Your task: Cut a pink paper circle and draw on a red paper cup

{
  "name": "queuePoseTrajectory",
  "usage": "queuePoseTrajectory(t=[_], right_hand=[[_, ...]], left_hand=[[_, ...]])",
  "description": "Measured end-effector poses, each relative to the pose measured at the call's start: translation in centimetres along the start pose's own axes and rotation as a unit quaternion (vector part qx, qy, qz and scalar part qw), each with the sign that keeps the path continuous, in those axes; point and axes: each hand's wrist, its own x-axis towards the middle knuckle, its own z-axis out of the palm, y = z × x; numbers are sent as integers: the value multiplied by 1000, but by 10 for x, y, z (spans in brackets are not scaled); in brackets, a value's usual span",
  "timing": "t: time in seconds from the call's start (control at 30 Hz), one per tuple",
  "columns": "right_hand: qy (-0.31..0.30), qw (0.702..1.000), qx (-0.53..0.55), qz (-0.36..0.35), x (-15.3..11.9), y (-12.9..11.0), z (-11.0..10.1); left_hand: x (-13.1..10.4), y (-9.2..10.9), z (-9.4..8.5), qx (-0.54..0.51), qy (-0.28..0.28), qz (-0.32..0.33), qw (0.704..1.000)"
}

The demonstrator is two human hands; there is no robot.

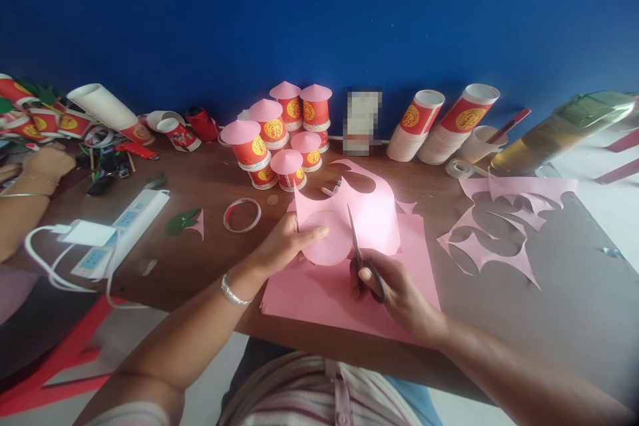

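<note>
My left hand [294, 239] pinches a pink paper sheet [374, 213] at its left side, thumb lying on top of a rounded part [327, 246]. Curved bites are cut from the sheet's upper edge. In my right hand [382, 279] are black-handled scissors [355, 239], fingers through the loops. Their blades point up and away, at the right side of the rounded part. Beneath lies a stack of pink paper [319, 299] near the table's front edge.
Red cups with pink cone tops [247, 143] stand behind my left hand. Cup stacks [456, 123], a tape roll [459, 168] and pink scraps [489, 256] are at right. A power strip [124, 233] and another person's hand [47, 166] are at left.
</note>
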Motion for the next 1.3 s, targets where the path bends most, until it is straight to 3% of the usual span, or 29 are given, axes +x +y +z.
queuePoseTrajectory(t=[0.6,1.3], right_hand=[[0,999,-40,-7,0,0,-2],[-13,998,-56,-24,2,-6,-6]], left_hand=[[-1,9,0,27,2,20,999],[2,3,-5,-15,-20,17,1000]])
